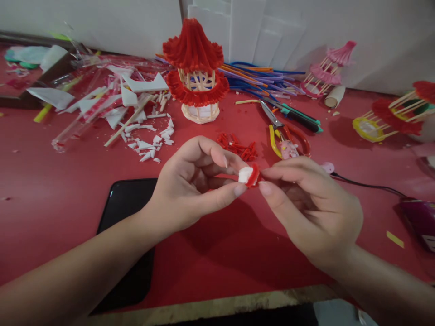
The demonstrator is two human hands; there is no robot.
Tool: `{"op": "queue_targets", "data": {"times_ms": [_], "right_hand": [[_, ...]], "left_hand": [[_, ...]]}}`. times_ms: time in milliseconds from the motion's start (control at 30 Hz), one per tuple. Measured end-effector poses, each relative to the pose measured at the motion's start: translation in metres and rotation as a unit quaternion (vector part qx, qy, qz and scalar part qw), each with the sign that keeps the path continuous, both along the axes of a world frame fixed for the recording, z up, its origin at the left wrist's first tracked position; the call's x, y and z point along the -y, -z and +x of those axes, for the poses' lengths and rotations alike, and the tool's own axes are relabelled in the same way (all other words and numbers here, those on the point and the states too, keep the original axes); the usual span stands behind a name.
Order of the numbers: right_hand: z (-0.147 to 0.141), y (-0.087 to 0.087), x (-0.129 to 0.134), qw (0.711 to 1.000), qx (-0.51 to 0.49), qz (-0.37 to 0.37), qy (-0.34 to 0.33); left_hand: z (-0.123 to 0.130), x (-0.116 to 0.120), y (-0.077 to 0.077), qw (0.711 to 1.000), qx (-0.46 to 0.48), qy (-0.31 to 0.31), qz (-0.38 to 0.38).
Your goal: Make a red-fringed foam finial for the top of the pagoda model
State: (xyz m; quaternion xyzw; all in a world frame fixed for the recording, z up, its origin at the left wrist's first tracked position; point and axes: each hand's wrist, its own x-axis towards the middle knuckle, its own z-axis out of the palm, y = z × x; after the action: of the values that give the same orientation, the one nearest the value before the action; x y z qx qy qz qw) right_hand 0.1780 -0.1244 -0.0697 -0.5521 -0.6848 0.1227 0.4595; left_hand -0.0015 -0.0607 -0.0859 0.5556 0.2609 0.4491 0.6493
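A small white piece with a fuzzy red rim (250,175) is held between both hands above the red table. My left hand (193,181) pinches its white side between thumb and fingers. On the red side, the thumb and fingertips of my right hand (309,203) close on the rim. Just beyond them lies a pile of short red cut pieces (239,146). Behind that stands a small pavilion model (197,72) with red fuzzy roofs and pale stick posts.
Scissors (288,131) and a dark pen-like tool (301,118) lie beyond my right hand. Coloured pipe cleaners (261,79) run along the wall. White scraps (149,140) and plastic wrappers (90,113) spread at left. A black phone (129,253) sits under my left forearm. Two more models (328,70) stand or lean at right.
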Motion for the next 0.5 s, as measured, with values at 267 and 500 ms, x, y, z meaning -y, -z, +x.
{"op": "queue_targets", "data": {"times_ms": [267,500], "right_hand": [[0.003,0.005,-0.004,0.998,0.037,0.045,-0.001],[0.01,0.007,-0.006,0.981,0.135,0.139,-0.012]], "left_hand": [[0.001,-0.008,0.002,0.984,0.06,0.028,-0.166],[0.001,-0.01,-0.001,0.953,0.061,0.089,-0.282]]}}
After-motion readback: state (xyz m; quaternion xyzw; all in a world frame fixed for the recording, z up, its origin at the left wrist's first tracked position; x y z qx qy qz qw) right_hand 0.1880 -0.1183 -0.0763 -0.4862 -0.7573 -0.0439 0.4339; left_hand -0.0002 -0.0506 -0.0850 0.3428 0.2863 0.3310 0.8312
